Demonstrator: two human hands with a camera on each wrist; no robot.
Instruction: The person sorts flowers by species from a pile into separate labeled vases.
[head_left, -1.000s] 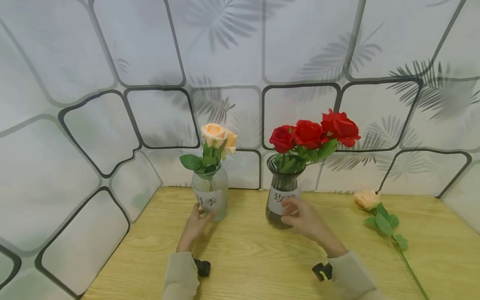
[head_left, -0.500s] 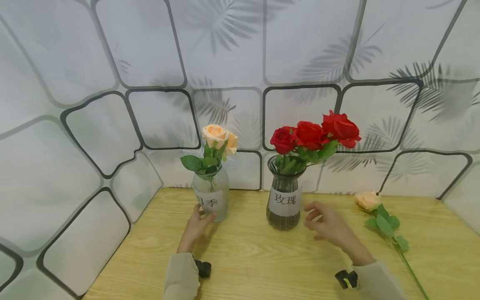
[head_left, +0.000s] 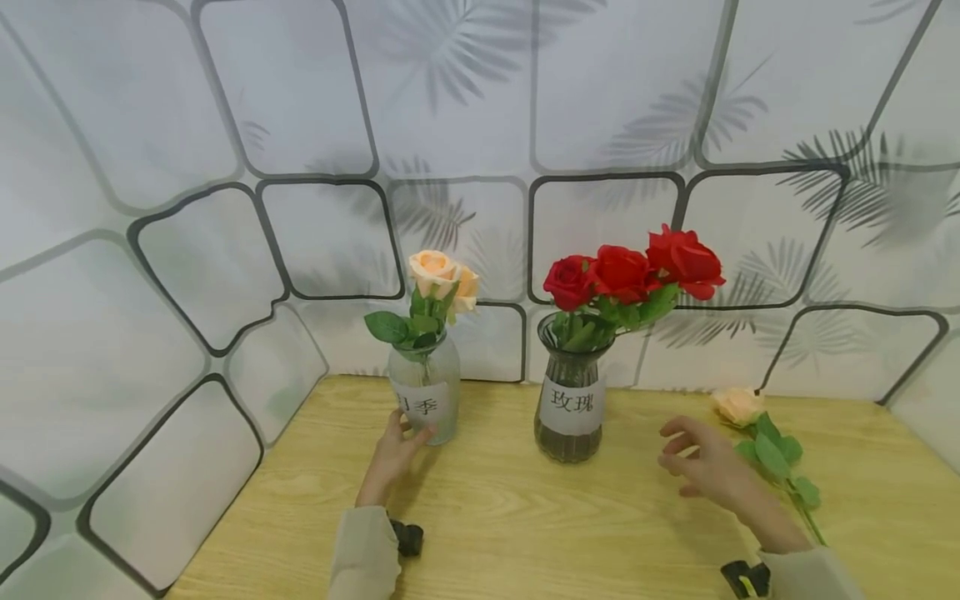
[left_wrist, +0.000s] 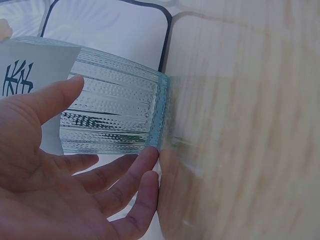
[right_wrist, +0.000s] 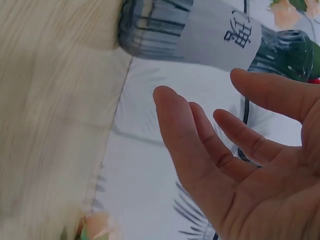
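Observation:
In the head view, my left hand (head_left: pixel 397 450) holds the lower side of a clear glass vase (head_left: pixel 444 367) at left. Its thumb lies on the front in the left wrist view, beside the white label on the ribbed glass (left_wrist: pixel 115 105), while the fingers reach round the side. Two peach roses (head_left: pixel 435 275) stand in this vase. My right hand (head_left: pixel 705 462) hovers over the table with loosely bent fingers and nothing in them. It is between a dark glass vase (head_left: pixel 568 447) of red roses (head_left: pixel 622 273) and a single peach rose (head_left: pixel 738 407) lying on the table.
A wood-grain table (head_left: pixel 480 517) carries both vases near its back edge. Behind rises a wall covering (head_left: pixel 457 108) with a dark-lined stone pattern and grey leaves. The lying rose's green stem (head_left: pixel 813 527) runs toward the front right, partly behind the right forearm.
My right hand has moved away from the front of the dark vase, rightward toward the lying peach rose. My left hand stays at the clear vase.

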